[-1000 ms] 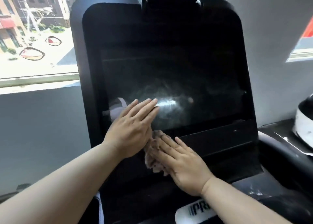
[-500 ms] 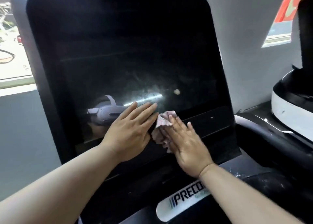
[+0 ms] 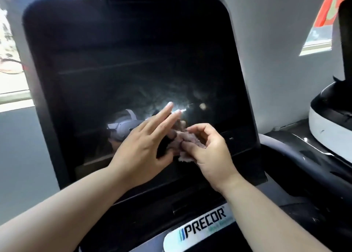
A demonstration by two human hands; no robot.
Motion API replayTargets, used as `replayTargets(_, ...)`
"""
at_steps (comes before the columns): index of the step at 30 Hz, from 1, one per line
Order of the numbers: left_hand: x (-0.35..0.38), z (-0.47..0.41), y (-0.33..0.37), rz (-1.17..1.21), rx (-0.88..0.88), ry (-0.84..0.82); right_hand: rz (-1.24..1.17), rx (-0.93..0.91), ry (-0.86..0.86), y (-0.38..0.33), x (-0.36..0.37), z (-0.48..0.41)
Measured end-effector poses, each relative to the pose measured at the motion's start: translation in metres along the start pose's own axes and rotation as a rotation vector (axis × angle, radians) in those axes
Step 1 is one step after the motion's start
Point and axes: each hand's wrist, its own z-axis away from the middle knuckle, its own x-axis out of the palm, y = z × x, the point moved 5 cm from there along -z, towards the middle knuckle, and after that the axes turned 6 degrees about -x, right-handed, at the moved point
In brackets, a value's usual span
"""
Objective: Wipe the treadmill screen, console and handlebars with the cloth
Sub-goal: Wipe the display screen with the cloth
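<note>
Your right hand [image 3: 211, 150] pinches the crumpled pinkish cloth [image 3: 183, 138] in curled fingers, low against the dark treadmill screen [image 3: 142, 61]. Your left hand [image 3: 141, 149] is just beside it, fingers straight and spread, touching the cloth's left edge.

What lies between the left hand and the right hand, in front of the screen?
The crumpled cloth, seen in the head view: the right hand pinches it with curled fingers, and the left hand, fingers straight, lies at its other side.
</note>
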Motion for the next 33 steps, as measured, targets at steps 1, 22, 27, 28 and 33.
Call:
replayTargets(1, -0.008, 0.001, 0.002, 0.014, 0.016, -0.013, -0.140, 0.066, -0.115, -0.008, 0.019, 0.004)
replayTargets(22, -0.011, 0.161, -0.059, -0.294, 0.141, 0.045, 0.939, -0.576, -0.021, 0.022, 0.109, -0.025)
replayTargets(27, -0.064, 0.087, -0.096, -0.359, 0.064, 0.171, 1.009, -0.626, 0.026, 0.028, 0.110, -0.025)
replayTargets(28, -0.075, 0.070, -0.104, -0.383, -0.003, 0.228, 1.012, -0.627, 0.034, 0.028, 0.109, -0.025)
replayTargets(33, -0.058, 0.085, -0.091, -0.353, -0.099, 0.302, 1.024, -0.643, 0.053, 0.029, 0.109, -0.025)
